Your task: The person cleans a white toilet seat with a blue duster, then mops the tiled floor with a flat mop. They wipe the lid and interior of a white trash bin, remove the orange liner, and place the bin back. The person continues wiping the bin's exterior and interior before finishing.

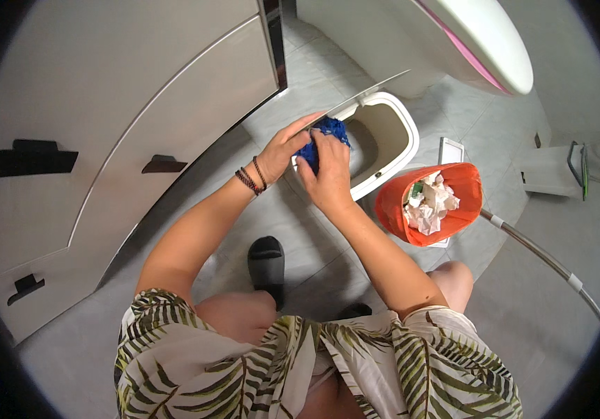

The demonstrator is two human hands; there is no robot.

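A white plastic bin (414, 131) stands on the floor before me, its mouth uncovered and a grey hollow showing inside. A thin lid (370, 92), seen almost edge-on, is raised along its far left side. Over the bin's near left end, a crumpled blue textured bundle (335, 127) is between my hands; its material is unclear. My left hand (285, 149) holds it from the left, fingers along the lid's edge and beaded bracelets (250, 179) on the wrist. My right hand (331, 170) grips it from above, hiding much of it.
Right of the bin, an orange bag (391, 209) lines a wastebasket holding crumpled tissues (432, 204). A metal pole (535, 251) runs rightwards behind it. Grey drawer fronts (195, 105) border the left; a white fixture with pink trim (488, 42) overhangs the upper right.
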